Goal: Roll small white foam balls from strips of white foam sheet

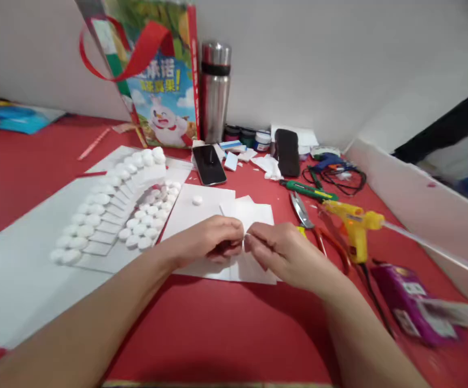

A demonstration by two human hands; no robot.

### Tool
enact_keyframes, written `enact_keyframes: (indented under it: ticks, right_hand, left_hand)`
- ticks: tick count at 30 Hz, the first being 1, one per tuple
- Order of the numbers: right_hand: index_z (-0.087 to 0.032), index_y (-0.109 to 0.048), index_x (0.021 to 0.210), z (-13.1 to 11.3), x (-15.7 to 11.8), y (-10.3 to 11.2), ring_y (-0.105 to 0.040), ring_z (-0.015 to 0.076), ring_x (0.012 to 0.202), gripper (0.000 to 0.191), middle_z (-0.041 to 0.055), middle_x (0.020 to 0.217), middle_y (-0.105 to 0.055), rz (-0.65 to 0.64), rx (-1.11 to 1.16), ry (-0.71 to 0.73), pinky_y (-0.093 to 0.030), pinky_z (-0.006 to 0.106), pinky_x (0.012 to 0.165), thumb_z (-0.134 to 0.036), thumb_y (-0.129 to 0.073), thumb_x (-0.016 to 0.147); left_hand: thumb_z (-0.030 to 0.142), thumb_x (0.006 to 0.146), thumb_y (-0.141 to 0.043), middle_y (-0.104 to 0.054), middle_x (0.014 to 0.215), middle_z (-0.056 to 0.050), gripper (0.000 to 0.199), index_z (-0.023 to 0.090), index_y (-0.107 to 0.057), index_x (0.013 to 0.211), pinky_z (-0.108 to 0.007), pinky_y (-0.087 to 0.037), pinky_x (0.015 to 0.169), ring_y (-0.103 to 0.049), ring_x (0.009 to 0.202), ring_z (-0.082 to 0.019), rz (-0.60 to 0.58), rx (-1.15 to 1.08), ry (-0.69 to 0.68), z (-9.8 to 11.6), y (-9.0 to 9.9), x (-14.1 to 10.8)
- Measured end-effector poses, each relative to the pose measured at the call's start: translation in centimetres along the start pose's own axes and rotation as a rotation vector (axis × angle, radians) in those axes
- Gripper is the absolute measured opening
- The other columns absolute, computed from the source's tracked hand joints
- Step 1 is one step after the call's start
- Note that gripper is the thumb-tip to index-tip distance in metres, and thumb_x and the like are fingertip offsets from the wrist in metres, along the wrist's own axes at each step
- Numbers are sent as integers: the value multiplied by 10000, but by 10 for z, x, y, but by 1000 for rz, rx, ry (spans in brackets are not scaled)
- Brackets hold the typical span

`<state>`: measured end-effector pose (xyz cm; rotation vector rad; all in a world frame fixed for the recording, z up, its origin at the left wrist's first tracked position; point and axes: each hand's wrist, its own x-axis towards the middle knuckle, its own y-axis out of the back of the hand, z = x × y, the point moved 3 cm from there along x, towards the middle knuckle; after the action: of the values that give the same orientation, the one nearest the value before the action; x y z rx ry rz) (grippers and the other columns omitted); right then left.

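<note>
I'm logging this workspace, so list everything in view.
Printed bag: one, multicoloured, back
Cylindrical steel flask: one, silver, back
Flat devices: two, black, back
Small jars: several, mixed, back
Thin scraps: several, white, back
Flat packet: one, blue, left
Round discs: many, white, left and centre
Flat sheets: several, white, left, centre
Slim tool: one, green, right
Metal pliers: one, red grips, right
Plastic glue gun: one, yellow, right
Looped cable: count unclear, black, right
Glossy package: one, purple, right
Broad tabletop: one, red, underneath
Left hand, right hand: one each, bare, centre
</note>
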<state>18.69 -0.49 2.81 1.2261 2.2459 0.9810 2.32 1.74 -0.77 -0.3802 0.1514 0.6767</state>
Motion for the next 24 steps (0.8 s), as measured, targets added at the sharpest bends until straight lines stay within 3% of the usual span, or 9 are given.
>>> enact_keyframes:
  ticks: [2, 5, 9, 12, 16, 20, 24]
  right_hand:
    - [-202, -443, 674, -1, 2, 0, -443, 77, 493, 266, -40, 546, -509, 16, 5, -21, -278, 241, 513, -227, -433, 939]
    - [-198, -481, 653, -1, 4, -1, -455, 76, 475, 251, -40, 512, -529, 24, 57, -90, -293, 227, 495, -200, -444, 901]
    - [-194, -573, 670, 6, 5, -5, -470, 77, 438, 223, -47, 477, -557, 3, 208, -246, -331, 193, 443, -178, -454, 859]
    - [-207, -558, 657, 14, 6, -8, -412, 70, 363, 201, -66, 435, -532, 3, 368, -365, -294, 180, 365, -193, -469, 836]
    - [-222, -528, 631, 18, 7, -12, -351, 71, 305, 199, -78, 406, -503, 1, 511, -429, -259, 187, 312, -207, -453, 814]
    - [-217, -515, 586, 16, 7, -10, -385, 69, 334, 220, -66, 410, -506, 29, 437, -388, -278, 187, 350, -188, -460, 798]
    - [-205, -492, 566, 10, 6, -4, -445, 83, 436, 257, -43, 440, -499, 81, 200, -272, -292, 202, 437, -204, -476, 823]
  left_hand:
    - [294, 984, -478, -400, 653, 51, 274, 186, -410, 742, -241, -210, 469, -309, 500, -60, 10, 20, 16, 1, 0, 0]
    - [293, 995, -456, -379, 669, 52, 276, 190, -407, 744, -251, -252, 512, -322, 547, -80, 67, 219, -41, 6, 1, -3]
    - [256, 997, -447, -433, 697, 36, 238, 191, -453, 768, -283, -310, 607, -413, 642, -123, 200, 766, -245, 15, 0, -6]
    - [211, 985, -429, -519, 781, -1, 187, 181, -507, 818, -313, -331, 648, -487, 695, -155, 266, 1135, -378, 13, -4, -5]
    - [221, 1001, -387, -588, 861, -53, 214, 160, -556, 884, -344, -319, 615, -517, 677, -187, 329, 1441, -454, 5, -10, -1]
    - [218, 987, -383, -601, 851, -59, 214, 163, -554, 871, -345, -314, 604, -522, 668, -193, 345, 1409, -478, 2, -14, -1]
    - [233, 935, -446, -527, 693, -3, 213, 191, -488, 730, -301, -333, 619, -482, 643, -156, 385, 939, -346, 7, -10, -2]
